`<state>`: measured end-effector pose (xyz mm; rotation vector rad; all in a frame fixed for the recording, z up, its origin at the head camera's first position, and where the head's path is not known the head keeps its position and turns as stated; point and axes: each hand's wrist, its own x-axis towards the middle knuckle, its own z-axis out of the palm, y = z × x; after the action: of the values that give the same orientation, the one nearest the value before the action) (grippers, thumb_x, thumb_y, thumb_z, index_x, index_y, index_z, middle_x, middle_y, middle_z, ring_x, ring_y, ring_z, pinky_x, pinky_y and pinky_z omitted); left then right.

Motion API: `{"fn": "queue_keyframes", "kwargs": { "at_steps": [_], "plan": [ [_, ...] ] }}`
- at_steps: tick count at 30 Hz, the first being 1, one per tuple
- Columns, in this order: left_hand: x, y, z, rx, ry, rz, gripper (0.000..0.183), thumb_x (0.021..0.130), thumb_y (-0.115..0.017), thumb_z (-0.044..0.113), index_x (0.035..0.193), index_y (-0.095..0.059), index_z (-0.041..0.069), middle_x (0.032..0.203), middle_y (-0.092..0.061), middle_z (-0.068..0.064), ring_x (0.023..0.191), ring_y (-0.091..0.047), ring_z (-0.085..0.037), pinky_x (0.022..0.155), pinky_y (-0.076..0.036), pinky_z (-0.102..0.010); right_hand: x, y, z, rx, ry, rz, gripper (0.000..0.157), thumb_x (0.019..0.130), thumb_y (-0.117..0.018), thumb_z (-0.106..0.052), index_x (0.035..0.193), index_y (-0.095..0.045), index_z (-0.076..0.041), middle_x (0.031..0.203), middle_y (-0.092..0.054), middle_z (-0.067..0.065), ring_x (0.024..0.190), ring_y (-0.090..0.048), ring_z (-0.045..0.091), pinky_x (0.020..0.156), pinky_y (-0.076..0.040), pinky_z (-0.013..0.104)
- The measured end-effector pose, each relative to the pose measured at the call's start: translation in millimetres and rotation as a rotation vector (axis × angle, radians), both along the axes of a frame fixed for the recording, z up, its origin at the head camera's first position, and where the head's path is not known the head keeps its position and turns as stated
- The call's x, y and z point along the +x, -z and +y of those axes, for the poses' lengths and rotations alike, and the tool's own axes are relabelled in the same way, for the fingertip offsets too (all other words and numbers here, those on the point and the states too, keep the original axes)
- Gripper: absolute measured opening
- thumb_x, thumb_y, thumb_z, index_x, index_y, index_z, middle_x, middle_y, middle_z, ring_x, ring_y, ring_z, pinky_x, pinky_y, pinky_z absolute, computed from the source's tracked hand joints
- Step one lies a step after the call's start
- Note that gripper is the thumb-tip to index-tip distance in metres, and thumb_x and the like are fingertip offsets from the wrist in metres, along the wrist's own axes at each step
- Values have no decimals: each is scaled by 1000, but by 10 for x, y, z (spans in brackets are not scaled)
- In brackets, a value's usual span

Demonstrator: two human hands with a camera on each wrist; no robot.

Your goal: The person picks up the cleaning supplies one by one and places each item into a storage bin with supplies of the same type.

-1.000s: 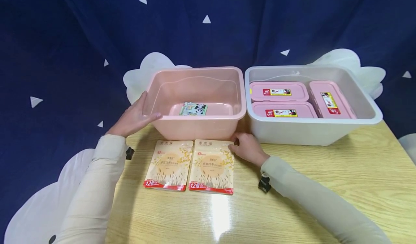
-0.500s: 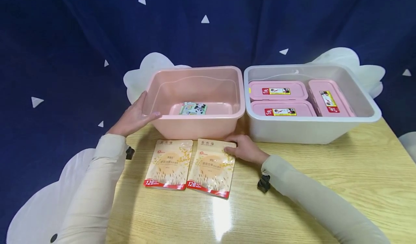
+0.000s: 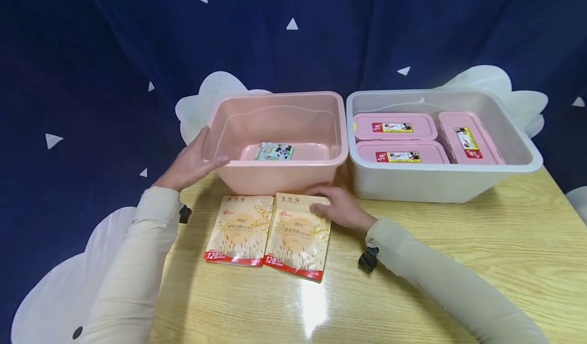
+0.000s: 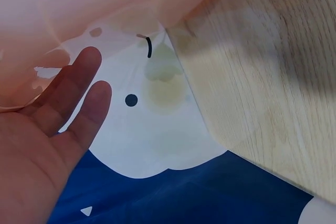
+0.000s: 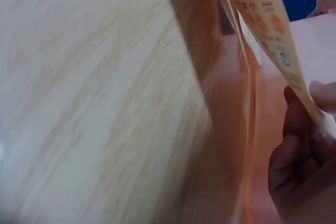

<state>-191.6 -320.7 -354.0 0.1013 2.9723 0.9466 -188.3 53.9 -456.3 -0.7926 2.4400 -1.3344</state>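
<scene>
My left hand (image 3: 185, 165) rests against the left front corner of a pink plastic bin (image 3: 279, 173), thumb at the rim. In the left wrist view its visible fingers (image 4: 86, 82) are fairly straight beside the bin's wall. My right hand (image 3: 337, 206) pinches the upper right edge of a cream foil pouch (image 3: 298, 237) with a red bottom band. The right wrist view shows that pouch (image 5: 270, 30) tilted up between thumb and fingers. A matching pouch (image 3: 240, 232) lies flat to its left. Inside the bin lies a small green panda-print packet (image 3: 273, 152).
A white bin (image 3: 422, 186) stands right of the pink one, holding 3 lidded pink boxes (image 3: 395, 126). Both bins stand on a wooden table (image 3: 238, 308) before a dark blue curtain (image 3: 257, 33). The table's right edge slopes away beyond the white bin.
The right hand has shifted left onto the right pouch and taken its upper edge. That pouch has turned slightly, its bottom moving toward me. The left hand stays at the bin.
</scene>
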Motion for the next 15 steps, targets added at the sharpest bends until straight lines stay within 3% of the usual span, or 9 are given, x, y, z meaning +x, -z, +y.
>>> {"fn": "queue_keyframes", "kwargs": {
  "at_steps": [3, 10, 15],
  "plan": [
    [-3, 6, 6, 14, 5, 9, 101, 88, -64, 55, 161, -1, 26, 165, -23, -13, 146, -34, -39, 117, -30, -61, 48, -55, -23, -14, -6, -10, 35, 91, -69, -14, 125, -67, -13, 122, -71, 11, 60, -64, 11, 77, -57, 33],
    [-12, 26, 9, 31, 13, 19, 100, 88, -65, 55, 161, -3, 26, 163, -28, -14, 143, -38, -38, 115, -33, -62, 156, -208, -65, -38, -2, 28, 32, 91, -67, -10, 122, -70, -16, 121, -72, 4, 102, -68, 16, 93, -55, 38],
    [-14, 23, 6, 33, 9, 31, 101, 87, -65, 53, 161, -4, 23, 162, -28, -15, 143, -38, -39, 115, -32, -61, 210, -337, -68, -38, -39, 58, 32, 92, -65, -6, 121, -70, -15, 118, -73, 5, 96, -69, 15, 87, -57, 33]
  ]
}}
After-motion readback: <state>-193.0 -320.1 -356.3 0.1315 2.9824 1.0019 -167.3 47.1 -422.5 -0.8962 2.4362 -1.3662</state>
